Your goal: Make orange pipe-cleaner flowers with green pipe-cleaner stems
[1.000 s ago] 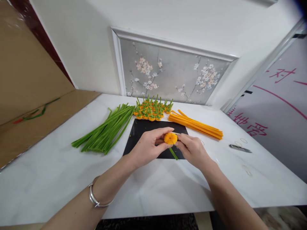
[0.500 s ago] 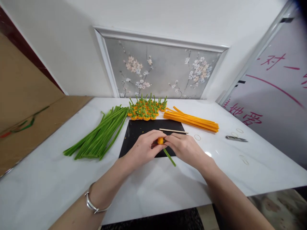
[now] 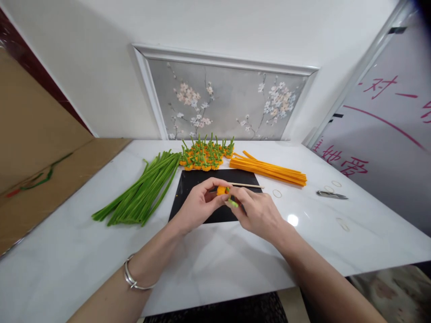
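Between both hands, above a black mat (image 3: 188, 179), is a small orange pipe-cleaner coil (image 3: 221, 190). My left hand (image 3: 198, 199) pinches the coil with thumb and fingers. At the coil's right side my right hand (image 3: 257, 210) has its fingers closed on a green pipe cleaner (image 3: 233, 203), whose end points toward me. Partly hidden behind the fingers, a thin wooden stick (image 3: 247, 185) lies on the mat. Just beyond the mat stand several finished orange pieces with green stems (image 3: 204, 157), grouped close together.
A bundle of green pipe cleaners (image 3: 143, 193) lies left of the mat, a bundle of orange pipe cleaners (image 3: 269, 169) to the right. Farther right are small scissors or snips (image 3: 332, 194) and several thin rubber bands (image 3: 277, 193). Cardboard (image 3: 50, 188) borders the white table (image 3: 215, 264) at left.
The green pipe cleaner stretched out straight toward me before; now only a short end shows by my right fingers. The orange coil has shifted slightly left and up.
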The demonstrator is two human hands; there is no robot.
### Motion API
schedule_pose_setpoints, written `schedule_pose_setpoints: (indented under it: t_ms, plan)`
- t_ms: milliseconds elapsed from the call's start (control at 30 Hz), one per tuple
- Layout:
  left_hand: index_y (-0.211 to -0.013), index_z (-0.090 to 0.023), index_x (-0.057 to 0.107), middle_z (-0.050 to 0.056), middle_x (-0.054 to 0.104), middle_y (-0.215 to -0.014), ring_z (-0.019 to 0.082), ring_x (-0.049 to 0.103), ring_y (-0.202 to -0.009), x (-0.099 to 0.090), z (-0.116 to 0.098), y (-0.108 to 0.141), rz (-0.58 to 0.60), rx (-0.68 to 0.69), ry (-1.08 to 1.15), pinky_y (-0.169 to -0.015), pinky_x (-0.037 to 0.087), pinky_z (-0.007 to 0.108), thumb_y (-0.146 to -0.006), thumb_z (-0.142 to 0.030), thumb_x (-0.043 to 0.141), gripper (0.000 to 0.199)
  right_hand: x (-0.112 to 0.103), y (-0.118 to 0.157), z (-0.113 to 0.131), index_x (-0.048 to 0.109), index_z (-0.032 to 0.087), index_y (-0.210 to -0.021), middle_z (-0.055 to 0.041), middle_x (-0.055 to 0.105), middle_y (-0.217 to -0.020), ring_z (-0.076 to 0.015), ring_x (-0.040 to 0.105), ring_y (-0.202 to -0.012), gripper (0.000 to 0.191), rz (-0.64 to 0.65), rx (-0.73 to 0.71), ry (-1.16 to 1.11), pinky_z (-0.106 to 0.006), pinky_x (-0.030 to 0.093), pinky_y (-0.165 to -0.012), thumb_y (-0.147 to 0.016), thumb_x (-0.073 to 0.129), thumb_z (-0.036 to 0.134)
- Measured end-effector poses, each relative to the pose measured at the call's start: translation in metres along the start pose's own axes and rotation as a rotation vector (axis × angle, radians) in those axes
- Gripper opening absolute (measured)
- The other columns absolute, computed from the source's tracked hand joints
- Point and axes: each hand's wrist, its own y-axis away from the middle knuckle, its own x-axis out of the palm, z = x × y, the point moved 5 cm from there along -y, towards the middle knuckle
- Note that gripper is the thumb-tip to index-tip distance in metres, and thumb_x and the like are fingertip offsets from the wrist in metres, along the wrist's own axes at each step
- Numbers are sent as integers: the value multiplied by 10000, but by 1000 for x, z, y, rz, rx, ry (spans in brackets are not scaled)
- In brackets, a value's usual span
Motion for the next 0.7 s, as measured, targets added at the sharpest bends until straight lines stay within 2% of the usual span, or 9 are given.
schedule_pose_setpoints:
  t_ms: [100, 233, 333, 467, 567, 700]
  plan:
    - [-1064, -157, 618, 63, 647, -1028, 155, 632, -892, 0, 0, 2, 43, -32, 26, -842, 532, 306, -805, -257, 666, 282, -1, 0, -6, 588, 190, -1006, -72, 694, -902, -172, 653, -749, 159, -27, -5, -124, -263, 471, -618, -931, 449, 199]
    - [-1075, -162, 632, 58, 670, -1004, 149, 645, -859, 0, 0, 2, 72, -72, 12, -826, 538, 301, -804, -230, 652, 280, -4, -2, -15, 657, 228, -884, -68, 636, -996, -165, 627, -883, 174, -75, -5, -380, -293, 512, -751, -912, 489, 194]
    - [-1088, -165, 637, 66, 676, -1028, 159, 645, -888, 2, -1, 1, 101, -52, 2, -835, 535, 309, -809, -215, 635, 284, -6, -4, -19, 688, 219, -807, -58, 635, -904, -156, 622, -800, 158, -88, 44, -483, -294, 515, -712, -882, 550, 223]
    - [-1123, -161, 614, 76, 676, -1069, 173, 645, -957, 9, 0, 2, 134, -39, 16, -885, 511, 312, -793, -188, 641, 332, 0, -6, -20, 668, 201, -745, -8, 632, -697, -129, 573, -624, 132, -8, 190, -605, -259, 470, -605, -850, 603, 250]
    - [-1134, -149, 599, 74, 680, -1039, 157, 657, -895, 15, 1, 2, 121, -38, 12, -840, 518, 289, -795, -168, 623, 341, 5, -6, -21, 618, 183, -729, -1, 625, -683, -122, 554, -616, 168, 65, 282, -712, -243, 437, -583, -870, 563, 257]
    - [-1117, -142, 600, 64, 678, -1010, 134, 650, -835, 19, 3, 0, 104, -36, 25, -798, 524, 265, -780, -131, 605, 338, 7, -7, -22, 581, 175, -716, 8, 590, -672, -115, 528, -625, 180, 142, 287, -738, -237, 421, -585, -876, 533, 243]
